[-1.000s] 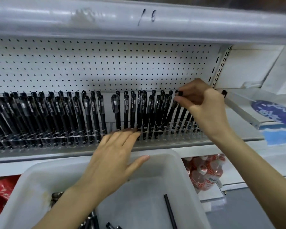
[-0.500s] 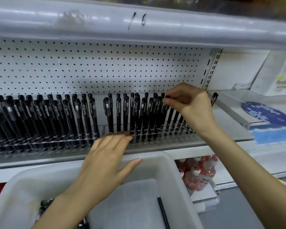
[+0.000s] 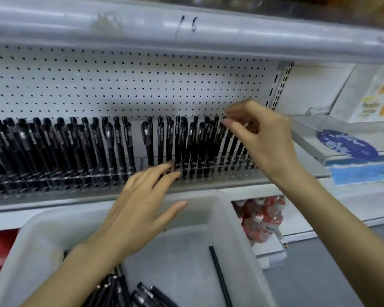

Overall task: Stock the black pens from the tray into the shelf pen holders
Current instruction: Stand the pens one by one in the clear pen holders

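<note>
At the shelf [image 3: 231,183], the pen holders [image 3: 53,178] look nearly full.
My left grip [image 3: 140,209] lies spread on their front edge; my right grip [image 3: 264,140] curls at the pen tops, pinching or not I cannot tell. A handful of black pens [image 3: 142,293] waits in the tray [image 3: 211,196].

Both arms reach forward, hands apart.
The left hand [image 3: 142,209] is flat, fingers straight, thumb splayed; the right hand [image 3: 266,140] is higher, thumb and forefinger parted, other fingers loosely bent.
</note>
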Demonstrator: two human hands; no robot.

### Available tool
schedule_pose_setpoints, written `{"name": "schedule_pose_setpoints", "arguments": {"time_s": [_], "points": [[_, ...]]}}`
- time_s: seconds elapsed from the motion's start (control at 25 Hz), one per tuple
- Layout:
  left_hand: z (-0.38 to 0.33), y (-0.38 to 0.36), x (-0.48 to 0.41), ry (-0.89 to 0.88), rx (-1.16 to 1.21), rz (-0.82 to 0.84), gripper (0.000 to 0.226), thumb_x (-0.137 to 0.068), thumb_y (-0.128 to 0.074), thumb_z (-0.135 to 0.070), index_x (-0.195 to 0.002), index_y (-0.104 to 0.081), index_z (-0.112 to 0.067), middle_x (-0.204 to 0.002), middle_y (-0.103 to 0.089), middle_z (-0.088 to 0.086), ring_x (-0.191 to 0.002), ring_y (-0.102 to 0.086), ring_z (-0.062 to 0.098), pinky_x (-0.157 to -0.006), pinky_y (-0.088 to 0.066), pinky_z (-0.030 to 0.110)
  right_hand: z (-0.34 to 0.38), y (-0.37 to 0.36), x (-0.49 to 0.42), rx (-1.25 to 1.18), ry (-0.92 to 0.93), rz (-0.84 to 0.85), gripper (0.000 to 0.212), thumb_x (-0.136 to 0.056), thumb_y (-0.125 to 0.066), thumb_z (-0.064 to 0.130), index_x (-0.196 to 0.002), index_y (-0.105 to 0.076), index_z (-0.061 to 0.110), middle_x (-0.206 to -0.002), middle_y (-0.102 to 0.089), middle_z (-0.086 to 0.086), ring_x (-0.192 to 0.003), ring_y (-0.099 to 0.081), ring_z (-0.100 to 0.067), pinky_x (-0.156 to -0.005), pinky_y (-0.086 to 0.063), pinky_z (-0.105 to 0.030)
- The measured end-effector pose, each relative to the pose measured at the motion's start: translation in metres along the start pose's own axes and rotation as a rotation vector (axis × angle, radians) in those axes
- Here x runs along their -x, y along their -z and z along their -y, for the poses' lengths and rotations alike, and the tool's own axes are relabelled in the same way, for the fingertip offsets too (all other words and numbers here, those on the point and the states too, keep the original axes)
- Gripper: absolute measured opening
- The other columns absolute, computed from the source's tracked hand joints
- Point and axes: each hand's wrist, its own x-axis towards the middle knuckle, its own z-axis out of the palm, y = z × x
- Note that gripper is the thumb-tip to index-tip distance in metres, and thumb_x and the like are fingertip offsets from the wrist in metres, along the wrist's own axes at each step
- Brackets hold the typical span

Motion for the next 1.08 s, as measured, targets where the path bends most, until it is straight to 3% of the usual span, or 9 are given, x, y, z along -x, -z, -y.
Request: {"name": "schedule_pose_setpoints", "arguments": {"time_s": [0.16,0.32,0.52,0.88,1.08], "points": [[0.004,0.016,0.019,0.012,0.064,0.075,0.062,-0.089,-0.027,-0.065,-0.136,-0.041,-0.026,-0.134,-0.043,-0.011,-0.122,-0.039,0.006,-0.101,-0.035,0.031,0.045,-0.01,0.05,-0.201,-0.027,0.135,0.007,-0.084,-0.069,0.022,-0.091,-0.067,0.02,-0.08,-0.066,0.012,-0.075,-0.062,-0.003,-0.069,-0.047,-0.013],[0.022,0.019,0.045,0.096,0.056,0.134,0.068,-0.084,-0.022,-0.068,-0.133,-0.044,-0.027,-0.128,-0.049,-0.007,-0.119,-0.042,0.012,-0.1,-0.03,0.032,0.054,-0.056,0.13,-0.412,-0.442,0.553,0.011,-0.078,-0.074,0.028,-0.085,-0.066,0.024,-0.077,-0.066,0.01,-0.07,-0.063,-0.003,-0.071,-0.053,-0.028],[0.031,0.016,0.062,0.14,0.024,0.107,0.07,-0.085,-0.021,-0.068,-0.136,-0.043,-0.025,-0.125,-0.051,-0.005,-0.119,-0.041,0.015,-0.1,-0.017,0.026,0.043,-0.075,0.176,-0.267,-0.655,0.919,0.033,-0.077,-0.073,0.036,-0.1,-0.066,0.014,-0.091,-0.068,0.0,-0.074,-0.06,-0.002,-0.069,-0.046,-0.015],[0.03,0.011,0.065,0.143,0.047,0.048,0.068,-0.087,-0.023,-0.067,-0.136,-0.043,-0.024,-0.121,-0.05,-0.005,-0.117,-0.039,0.013,-0.101,-0.014,0.024,0.057,-0.077,0.182,-0.296,-0.708,1.06,0.045,-0.071,-0.079,0.035,-0.108,-0.062,0.016,-0.091,-0.059,0.005,-0.076,-0.056,-0.003,-0.074,-0.046,-0.014],[0.029,0.013,0.067,0.137,0.062,0.041,0.067,-0.087,-0.023,-0.066,-0.136,-0.042,-0.024,-0.123,-0.049,-0.006,-0.117,-0.037,0.012,-0.101,-0.013,0.024,0.056,-0.084,0.188,-0.278,-0.585,1.01,0.031,-0.062,-0.086,0.03,-0.081,-0.062,0.025,-0.083,-0.061,0.004,-0.077,-0.056,-0.008,-0.073,-0.048,-0.021]]}}
